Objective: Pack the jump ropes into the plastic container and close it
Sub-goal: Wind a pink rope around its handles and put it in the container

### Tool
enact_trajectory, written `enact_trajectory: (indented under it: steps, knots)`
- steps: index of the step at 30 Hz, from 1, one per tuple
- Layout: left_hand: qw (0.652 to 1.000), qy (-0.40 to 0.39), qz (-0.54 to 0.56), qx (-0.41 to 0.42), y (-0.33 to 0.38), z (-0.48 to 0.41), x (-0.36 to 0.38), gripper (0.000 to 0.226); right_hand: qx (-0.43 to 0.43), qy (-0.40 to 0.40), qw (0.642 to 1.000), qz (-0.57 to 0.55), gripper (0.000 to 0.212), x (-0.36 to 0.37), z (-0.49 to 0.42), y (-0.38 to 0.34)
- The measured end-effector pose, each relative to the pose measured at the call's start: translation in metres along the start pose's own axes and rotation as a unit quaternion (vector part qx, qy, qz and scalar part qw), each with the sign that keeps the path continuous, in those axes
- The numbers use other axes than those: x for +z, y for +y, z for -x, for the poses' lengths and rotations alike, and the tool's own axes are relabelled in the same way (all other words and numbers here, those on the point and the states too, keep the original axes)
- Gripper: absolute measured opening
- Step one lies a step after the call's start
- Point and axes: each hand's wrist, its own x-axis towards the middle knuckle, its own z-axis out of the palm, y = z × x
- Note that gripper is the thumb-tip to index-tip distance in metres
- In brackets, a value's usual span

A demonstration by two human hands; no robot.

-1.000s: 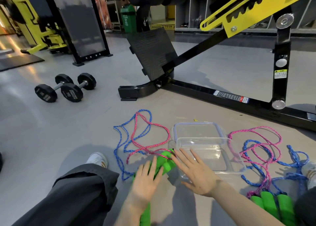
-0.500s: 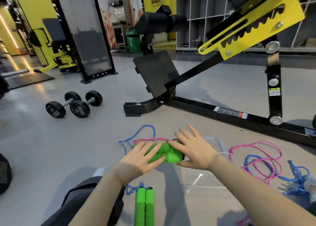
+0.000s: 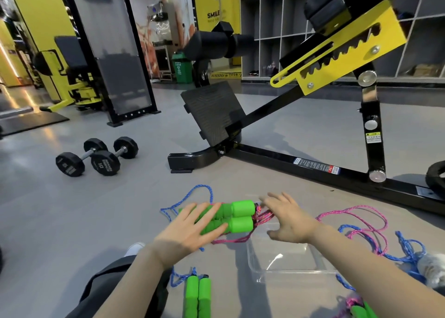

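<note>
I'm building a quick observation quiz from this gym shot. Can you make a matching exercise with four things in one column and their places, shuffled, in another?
Things
1 left hand
2 right hand
3 dumbbells
4 green bin

Places
A far back in the room
B resting on green jump rope grips
C on the floor, at left
D over the far edge of the plastic container

Pairs: 1-B, 2-D, 3-C, 4-A

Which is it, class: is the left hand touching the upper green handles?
Touching. The head view shows the left hand laid across the upper green handles.
</note>
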Motion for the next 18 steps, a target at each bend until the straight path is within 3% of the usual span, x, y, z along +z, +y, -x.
enact_trajectory:
  steps: [2, 5, 8, 11, 13, 18]
  knots:
    - [1.0, -0.004, -0.003, 0.014, 0.001, -0.008, -0.001, 0.054, 0.006, -0.013, 0.998, -0.057, 0.104, -0.004, -0.002, -0.009]
    - [1.0, -0.025, -0.004, 0.015, 0.001, -0.014, 0.001, 0.074, -0.057, 0.051, 0.997, -0.003, 0.118, -0.011, -0.007, -0.019]
    - [0.998, -0.06, 0.006, -0.008, 0.004, -0.021, -0.001, 0.094, -0.099, 0.126, 0.983, 0.095, 0.109, -0.007, -0.01, -0.023]
    - [0.996, -0.084, 0.005, -0.029, 0.011, -0.026, -0.004, 0.106, -0.09, 0.184, 0.972, 0.114, 0.084, -0.001, -0.01, -0.029]
    - [0.992, -0.098, -0.003, -0.079, 0.017, -0.029, -0.004, 0.116, -0.089, 0.19, 0.972, 0.107, 0.075, 0.0, -0.009, -0.032]
    - [0.981, -0.113, 0.021, -0.158, 0.03, -0.035, 0.002, 0.13, -0.077, 0.176, 0.977, 0.091, 0.076, -0.002, -0.007, -0.033]
